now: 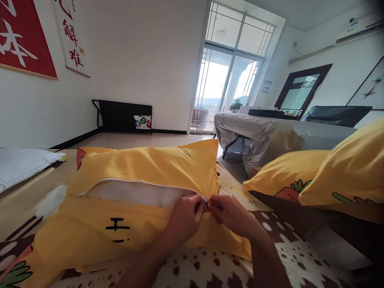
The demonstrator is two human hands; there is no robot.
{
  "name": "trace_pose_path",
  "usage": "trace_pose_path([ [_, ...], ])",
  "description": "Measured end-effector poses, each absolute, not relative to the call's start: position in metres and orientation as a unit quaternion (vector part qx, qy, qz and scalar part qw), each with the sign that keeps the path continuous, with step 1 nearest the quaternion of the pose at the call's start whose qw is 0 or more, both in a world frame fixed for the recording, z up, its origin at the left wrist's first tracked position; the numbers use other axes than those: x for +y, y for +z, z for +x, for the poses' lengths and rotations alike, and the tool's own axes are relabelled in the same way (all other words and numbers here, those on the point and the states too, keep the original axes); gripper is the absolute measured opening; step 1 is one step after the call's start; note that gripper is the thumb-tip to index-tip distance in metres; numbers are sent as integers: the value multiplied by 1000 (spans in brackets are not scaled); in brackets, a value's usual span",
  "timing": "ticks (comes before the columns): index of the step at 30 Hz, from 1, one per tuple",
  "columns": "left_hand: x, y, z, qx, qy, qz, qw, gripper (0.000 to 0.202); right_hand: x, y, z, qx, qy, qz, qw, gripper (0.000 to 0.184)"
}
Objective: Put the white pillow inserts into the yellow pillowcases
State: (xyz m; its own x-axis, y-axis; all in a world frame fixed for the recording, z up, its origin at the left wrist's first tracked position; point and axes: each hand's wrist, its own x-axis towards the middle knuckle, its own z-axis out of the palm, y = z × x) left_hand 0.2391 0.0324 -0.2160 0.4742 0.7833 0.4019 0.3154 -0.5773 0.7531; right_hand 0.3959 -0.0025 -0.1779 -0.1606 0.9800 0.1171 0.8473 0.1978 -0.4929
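A yellow pillowcase (pixel 144 160) with carrot prints and black lettering lies across the bed in front of me. Its long white-edged zipper (pixel 144 182) gapes, and a white pillow (pixel 126 193) shows inside. At the right end of this opening, my left hand (pixel 188 212) is closed in a pinch on the zipper edge. My right hand (pixel 229 211) pinches the same end just beside it, fingertips almost touching the left ones. The small zipper pull is mostly hidden between the fingers.
Two more yellow pillows (pixel 282 172) are stacked at the right. A white pillow (pixel 27 164) lies at the far left on the patterned brown-and-cream blanket (pixel 288 244). Behind stand a plastic-covered table (pixel 258 128) and a black low panel (pixel 120 116) by the wall.
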Motion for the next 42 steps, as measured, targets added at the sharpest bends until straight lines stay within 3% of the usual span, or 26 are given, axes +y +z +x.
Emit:
trace_pose_path([
  [12, 23, -203, 232, 344, 378, 831, 219, 17, -2, -178, 398, -749, 152, -610, 208, 22],
  [18, 27, -198, 223, 496, 233, 834, 65, 15, -3, -176, 397, -750, 158, -607, 209, 25],
  [22, 27, -185, 208, 561, 213, 800, 2, 19, -3, -177, 398, -748, 162, -608, 211, 25],
  [28, 29, -181, 189, 561, 116, 819, 24, 28, -3, -178, 398, -749, 160, -607, 210, 23],
  [33, 20, -187, 205, 492, 209, 845, 6, 33, -5, -175, 395, -744, 164, -611, 217, 21],
  [38, 6, -198, 235, 316, 320, 884, 126, 19, -5, -175, 396, -749, 170, -599, 225, 23],
  [42, 12, -214, 246, 316, 344, 866, 180, 20, -3, -177, 399, -752, 167, -599, 219, 22],
])
